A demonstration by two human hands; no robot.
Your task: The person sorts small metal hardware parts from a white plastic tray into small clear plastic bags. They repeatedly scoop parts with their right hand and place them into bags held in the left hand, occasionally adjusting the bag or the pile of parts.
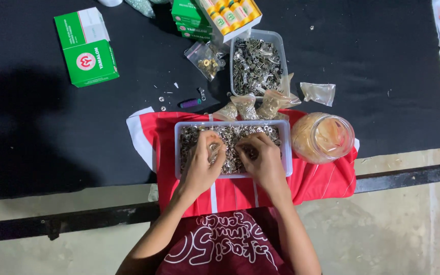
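Sorting small metal rings in near tray [179,153], set on red cloth [327,181] on worktop [36,132]. Left hand [203,165] curled, rings [232,136] pinched; right hand [264,159] fingers bent into pile, grip hidden. Few pieces best taken at once, kept low inside tray.

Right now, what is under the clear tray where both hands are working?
A red cloth with white stripes lies under the tray, over the black table. The cloth beneath the tray itself is covered.

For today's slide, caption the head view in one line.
Both hands, left hand and right hand, sort small metal rings in a clear tray.
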